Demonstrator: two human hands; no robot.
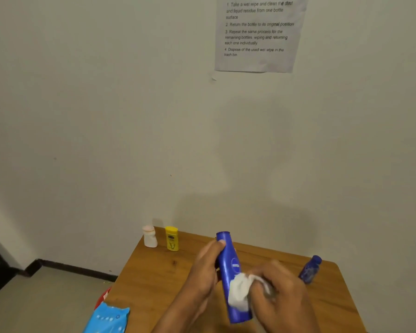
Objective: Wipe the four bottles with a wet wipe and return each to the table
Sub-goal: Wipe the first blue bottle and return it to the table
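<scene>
One of four bottles is under my wipe, lifted above the counter's near edge.

My left hand (208, 270) clamps the tall blue bottle (231, 277) to steady it while my right hand (277, 288) fingers pinch the wet wipe (239, 290) against its lower body.

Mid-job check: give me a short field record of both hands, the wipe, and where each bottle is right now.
left hand: grips the tall blue bottle near its top
right hand: presses the wet wipe on that bottle's lower body
tall blue bottle: held tilted above the table
white bottle: upright, far left corner
yellow bottle: upright beside the white one
small blue bottle: on the table, right side
wipes pack: near left edge
</scene>
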